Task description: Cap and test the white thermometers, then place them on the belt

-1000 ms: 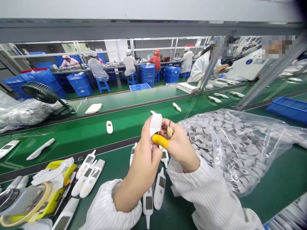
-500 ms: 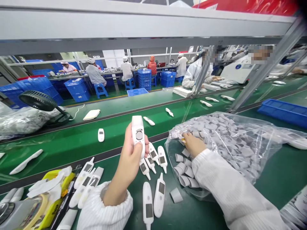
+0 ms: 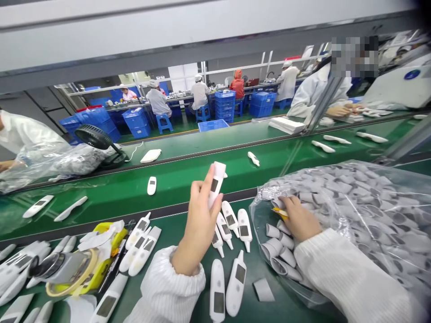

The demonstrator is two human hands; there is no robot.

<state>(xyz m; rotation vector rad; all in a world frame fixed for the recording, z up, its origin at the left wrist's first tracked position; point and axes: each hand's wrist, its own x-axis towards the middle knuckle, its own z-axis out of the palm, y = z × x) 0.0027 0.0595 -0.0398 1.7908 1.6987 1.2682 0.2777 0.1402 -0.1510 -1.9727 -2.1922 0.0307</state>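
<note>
My left hand (image 3: pixel 198 220) grips a white ear thermometer (image 3: pixel 215 186) upright, its dark display partly showing and a pale cap over its top end. My right hand (image 3: pixel 301 220) is at the mouth of a clear plastic bag of grey caps (image 3: pixel 336 193). Its curled fingers hold a small yellow tool (image 3: pixel 280 213) of a kind I cannot make out; the fingertips are partly hidden. Between my hands, several thermometers with bare pointed tips lie on the green bench, among them one thermometer (image 3: pixel 236 283) near the front. A loose grey cap (image 3: pixel 263 290) lies beside it.
A green conveyor belt (image 3: pixel 182 181) carrying scattered thermometers runs across, beyond the bench. At left are a yellow tray (image 3: pixel 101 260) with a tape roll and more thermometers. A black fan (image 3: pixel 97 137) stands behind the belt. A co-worker's hands (image 3: pixel 343 110) handle white parts at right.
The thermometer in my left hand has turned from its back with a round disc to its display side. My right hand stays at the bag, with more of the yellow tool showing. The view has shifted left.
</note>
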